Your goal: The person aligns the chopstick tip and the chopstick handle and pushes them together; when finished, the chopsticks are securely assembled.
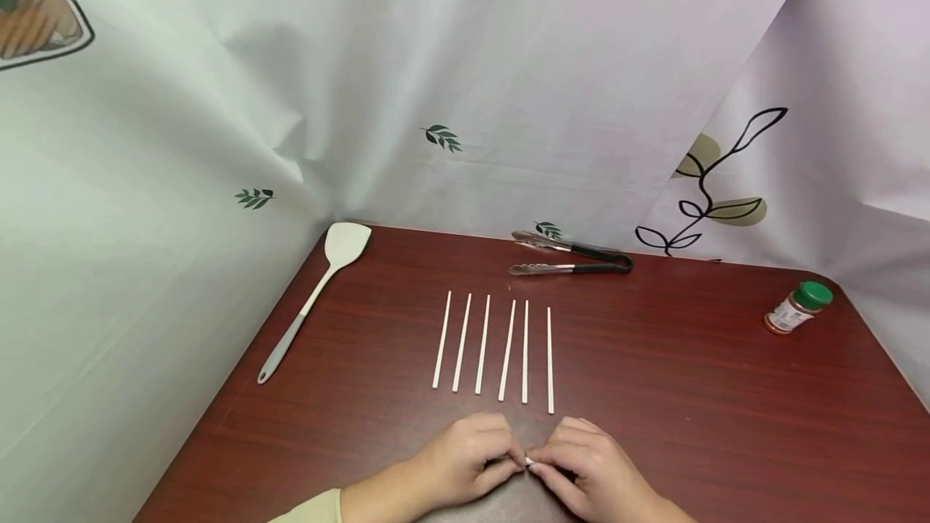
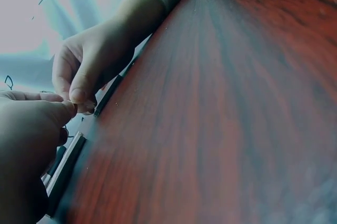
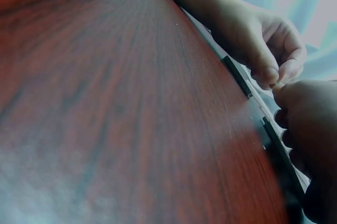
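Observation:
Low in the head view, my left hand [image 1: 472,456] and right hand [image 1: 592,462] meet fingertip to fingertip. Between them they pinch a small white piece [image 1: 529,462], mostly hidden by the fingers, so I cannot tell its kind. Both wrist views show thumbs and forefingers closed together around it, just over the table. Beyond the hands, several thin white sticks [image 1: 481,345] lie side by side in a row, pointing away from me. The rightmost stick [image 1: 550,361] ends close above the right hand.
A spatula [image 1: 312,297] with a white head and grey handle lies along the left edge of the dark red table [image 1: 690,378]. Metal tongs [image 1: 574,257] with black handles lie at the back. At the far right stands a green-capped seasoning jar [image 1: 795,309]. Printed white cloth [image 1: 545,87] hangs behind.

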`<state>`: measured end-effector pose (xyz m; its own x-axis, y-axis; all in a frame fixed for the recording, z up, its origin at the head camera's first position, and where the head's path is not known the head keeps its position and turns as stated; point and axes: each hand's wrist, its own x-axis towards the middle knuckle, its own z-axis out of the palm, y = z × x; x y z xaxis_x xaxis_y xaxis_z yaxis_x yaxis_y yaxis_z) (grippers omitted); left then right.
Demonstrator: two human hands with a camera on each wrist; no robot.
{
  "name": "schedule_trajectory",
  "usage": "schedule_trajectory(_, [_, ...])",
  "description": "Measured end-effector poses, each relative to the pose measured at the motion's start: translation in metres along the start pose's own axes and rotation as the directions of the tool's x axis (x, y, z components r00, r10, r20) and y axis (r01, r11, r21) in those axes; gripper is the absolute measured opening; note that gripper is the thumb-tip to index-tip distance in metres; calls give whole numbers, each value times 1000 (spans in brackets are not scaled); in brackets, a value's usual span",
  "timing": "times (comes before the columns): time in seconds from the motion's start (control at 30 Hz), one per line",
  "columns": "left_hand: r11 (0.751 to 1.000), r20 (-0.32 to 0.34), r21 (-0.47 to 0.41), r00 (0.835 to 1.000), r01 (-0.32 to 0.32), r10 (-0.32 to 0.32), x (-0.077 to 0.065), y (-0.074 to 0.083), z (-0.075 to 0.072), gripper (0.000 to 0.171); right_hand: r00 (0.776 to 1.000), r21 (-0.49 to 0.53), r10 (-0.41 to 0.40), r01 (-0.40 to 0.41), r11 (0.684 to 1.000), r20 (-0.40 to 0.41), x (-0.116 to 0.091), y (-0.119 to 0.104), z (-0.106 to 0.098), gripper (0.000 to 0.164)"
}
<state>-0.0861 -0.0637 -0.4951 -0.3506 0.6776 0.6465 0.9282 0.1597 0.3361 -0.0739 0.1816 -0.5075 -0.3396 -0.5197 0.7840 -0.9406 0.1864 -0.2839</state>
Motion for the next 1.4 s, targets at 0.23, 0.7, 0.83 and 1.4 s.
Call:
schedule_trajectory(0.23, [1000, 9, -10, 1000, 6, -6, 1, 3, 0, 21, 1000, 48, -10, 10, 999, -9, 5, -4, 3, 9])
schedule_trajectory(0.7, [999, -75, -34, 997, 8, -11, 2, 9, 8, 33, 999, 67, -38, 40, 997, -32, 8, -6, 6, 6])
schedule_trajectory(0.83, [999, -73, -38, 997, 8, -11, 2, 9, 9, 33, 999, 67, -40, 42, 997, -30, 8, -5, 6, 6])
schedule_trajectory(1.4, [980, 47, 190, 997, 49, -59, 3, 7, 7, 9, 980, 121, 170, -157, 980, -107, 1, 4, -11, 19])
